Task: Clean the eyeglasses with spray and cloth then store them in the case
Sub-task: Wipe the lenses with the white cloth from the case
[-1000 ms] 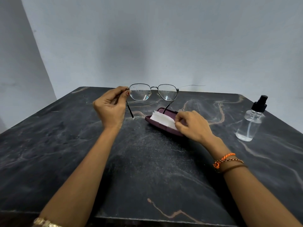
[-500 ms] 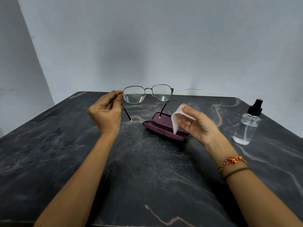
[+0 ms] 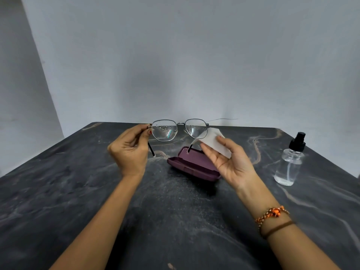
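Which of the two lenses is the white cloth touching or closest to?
The lens on the right hand side: the cloth overlaps its outer edge. The other lens, near the left hand, is clear of it.

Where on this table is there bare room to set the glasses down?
Bare table lies left of the left hand, and also near the front edge between the forearms. It is crowded mid-table: the open case, the right hand with the cloth, then the spray bottle.

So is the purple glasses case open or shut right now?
Open. The case lies on the table with its lid swung back, the purple inside showing and nothing visible in it.
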### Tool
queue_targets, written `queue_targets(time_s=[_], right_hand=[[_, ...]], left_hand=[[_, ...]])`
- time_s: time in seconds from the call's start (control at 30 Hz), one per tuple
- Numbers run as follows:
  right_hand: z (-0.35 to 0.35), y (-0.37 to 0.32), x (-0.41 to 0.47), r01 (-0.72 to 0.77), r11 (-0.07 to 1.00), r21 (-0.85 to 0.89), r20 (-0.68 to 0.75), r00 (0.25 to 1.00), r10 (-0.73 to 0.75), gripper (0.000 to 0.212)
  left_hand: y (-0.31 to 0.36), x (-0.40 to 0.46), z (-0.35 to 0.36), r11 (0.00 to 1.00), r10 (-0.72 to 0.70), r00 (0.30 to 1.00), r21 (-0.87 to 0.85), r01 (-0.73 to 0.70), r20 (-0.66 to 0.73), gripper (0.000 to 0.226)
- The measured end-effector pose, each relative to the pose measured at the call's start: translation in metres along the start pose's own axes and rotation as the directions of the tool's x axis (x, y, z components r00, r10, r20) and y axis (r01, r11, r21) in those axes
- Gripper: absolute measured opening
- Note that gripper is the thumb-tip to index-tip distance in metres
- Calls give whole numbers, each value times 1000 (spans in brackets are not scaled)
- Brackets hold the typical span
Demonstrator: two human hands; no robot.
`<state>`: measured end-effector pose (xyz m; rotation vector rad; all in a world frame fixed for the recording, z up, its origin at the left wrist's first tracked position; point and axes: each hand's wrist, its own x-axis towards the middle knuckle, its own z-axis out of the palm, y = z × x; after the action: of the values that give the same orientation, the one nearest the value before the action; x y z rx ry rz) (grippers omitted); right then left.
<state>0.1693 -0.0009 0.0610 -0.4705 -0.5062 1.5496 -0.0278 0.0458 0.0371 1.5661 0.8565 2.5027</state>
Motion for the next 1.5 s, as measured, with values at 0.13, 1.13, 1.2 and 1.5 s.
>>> queue_targets(time_s=[0.13, 1.13, 1.2, 1.5], right_hand=[[1, -2, -3, -21, 1000, -2, 42, 999, 21, 12], [0, 11, -3, 113, 994, 11, 228, 967, -112, 62], [-1, 10, -2, 117, 993, 17, 222, 968, -118, 53], [4, 8, -7, 68, 992, 103, 131, 988, -81, 22]], left_hand=[[1, 1, -2, 999, 4, 1000, 35, -3, -21, 28], [22, -3, -1, 959, 232, 963, 137, -250, 135, 16], [27, -5, 1, 941, 268, 945, 159, -298, 187, 13], [38, -11, 5, 900, 352, 878, 141, -413, 323, 11]])
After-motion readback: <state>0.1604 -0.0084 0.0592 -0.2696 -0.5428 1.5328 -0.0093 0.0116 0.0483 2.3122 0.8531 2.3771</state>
